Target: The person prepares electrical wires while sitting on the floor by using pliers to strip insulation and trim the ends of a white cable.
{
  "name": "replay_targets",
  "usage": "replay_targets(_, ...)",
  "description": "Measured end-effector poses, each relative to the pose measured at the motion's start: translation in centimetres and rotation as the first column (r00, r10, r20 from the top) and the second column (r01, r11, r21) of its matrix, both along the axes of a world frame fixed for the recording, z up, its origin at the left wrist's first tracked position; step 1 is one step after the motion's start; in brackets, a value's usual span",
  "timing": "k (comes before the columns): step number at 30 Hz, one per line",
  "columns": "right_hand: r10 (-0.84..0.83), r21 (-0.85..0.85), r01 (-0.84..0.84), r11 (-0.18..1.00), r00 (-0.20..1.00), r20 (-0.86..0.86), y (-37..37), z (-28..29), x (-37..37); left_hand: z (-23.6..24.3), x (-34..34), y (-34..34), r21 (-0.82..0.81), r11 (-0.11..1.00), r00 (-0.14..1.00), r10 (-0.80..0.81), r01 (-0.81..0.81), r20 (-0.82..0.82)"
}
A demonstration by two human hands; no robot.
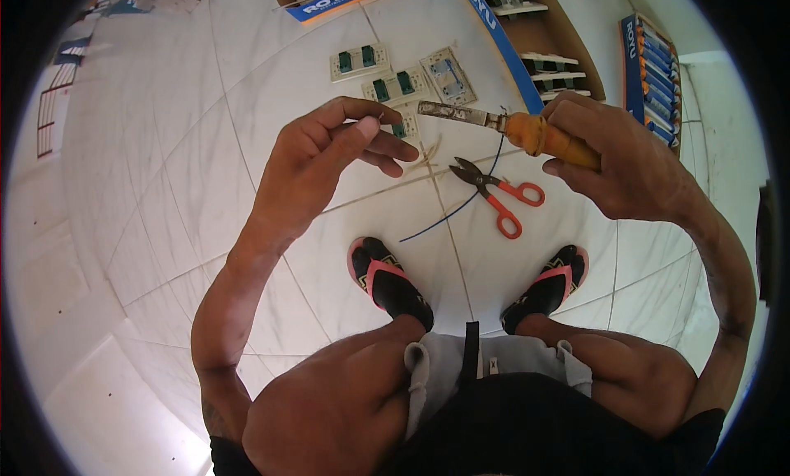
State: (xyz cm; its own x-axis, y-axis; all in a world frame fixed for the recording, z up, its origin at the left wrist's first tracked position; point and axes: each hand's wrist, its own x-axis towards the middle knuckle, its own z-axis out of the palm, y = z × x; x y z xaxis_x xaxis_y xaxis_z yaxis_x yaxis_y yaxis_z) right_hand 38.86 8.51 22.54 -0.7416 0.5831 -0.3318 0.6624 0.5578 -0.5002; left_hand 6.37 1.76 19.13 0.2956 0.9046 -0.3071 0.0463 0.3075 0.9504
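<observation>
My right hand point(627, 165) grips the orange handle of a knife point(502, 127), whose worn metal blade points left. My left hand point(329, 151) pinches a very small piece between thumb and forefinger, close to the blade's tip; I cannot tell what the piece is. A thin dark blue wire point(461, 204) runs from near the knife handle down to the white tiled floor point(164, 188). Red-handled pliers point(498, 195) lie on the floor below my hands. I am squatting, with my feet in pink and black sandals point(387, 280) on the tiles.
Several cream outlet plates with green sockets point(360, 61) lie on the floor beyond my hands. A blue-edged wooden display shelf point(543, 56) with small white parts stands at the top right, and a rack of blue packages point(654, 73) stands beside it.
</observation>
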Motion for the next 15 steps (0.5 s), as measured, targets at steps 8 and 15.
replay_targets(8, -0.031, 0.028, 0.027, 0.999, 0.992, 0.125, -1.9, -3.6, 0.9, -6.5, -0.8, -2.6, 0.376, 0.921, 0.840, 0.126, 0.098, -0.527)
replay_targets(15, -0.001, -0.196, 0.048, 0.979, 0.972, 0.235, -2.8, -9.2, 1.8, -17.3, -1.1, -4.8, 0.238, 0.938, 0.613, 0.036, 0.251, -0.790)
